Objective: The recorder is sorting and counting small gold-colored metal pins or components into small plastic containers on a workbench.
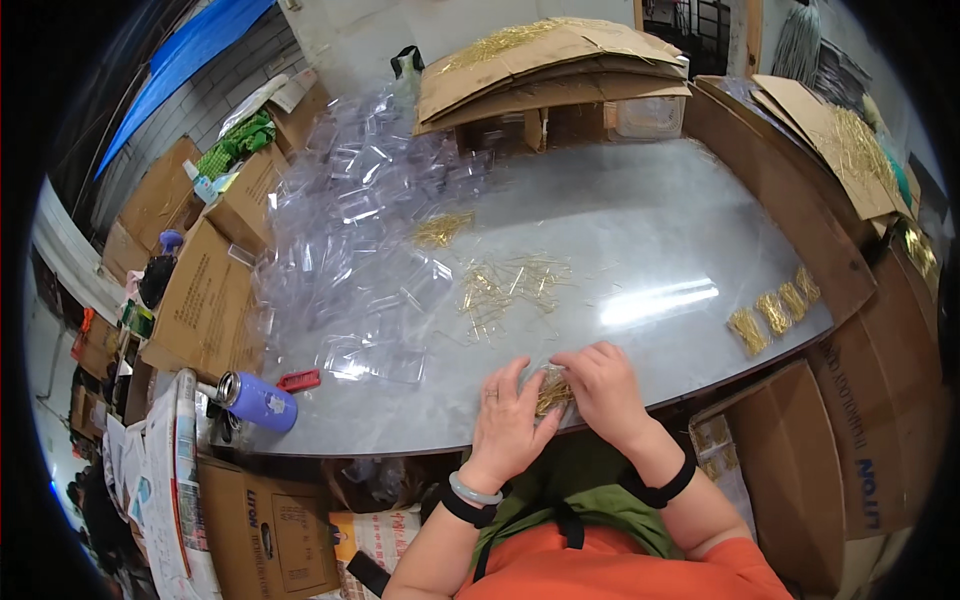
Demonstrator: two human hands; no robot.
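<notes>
At the near edge of the grey table, a small bundle of thin gold wire pieces (553, 392) lies between my two hands. My left hand (508, 415) curves around its left side, thumb toward the table edge. My right hand (603, 390) holds it from the other side with bent fingers, partly hiding it. A clear plastic piece may be around the bundle; I cannot tell. Beyond my hands are loose gold wire pieces (510, 285), scattered mid-table, and a denser gold heap (443, 230). Several gold bundles (773, 312) stand in a row at the right edge.
Clear plastic boxes (350, 200) are piled across the table's left side. A purple bottle (262, 402) and a red tool (299, 380) sit at the near left. Stacked cardboard (550, 75) covers the far edge. Cardboard walls (790, 200) border the right. An open carton (780, 450) stands below.
</notes>
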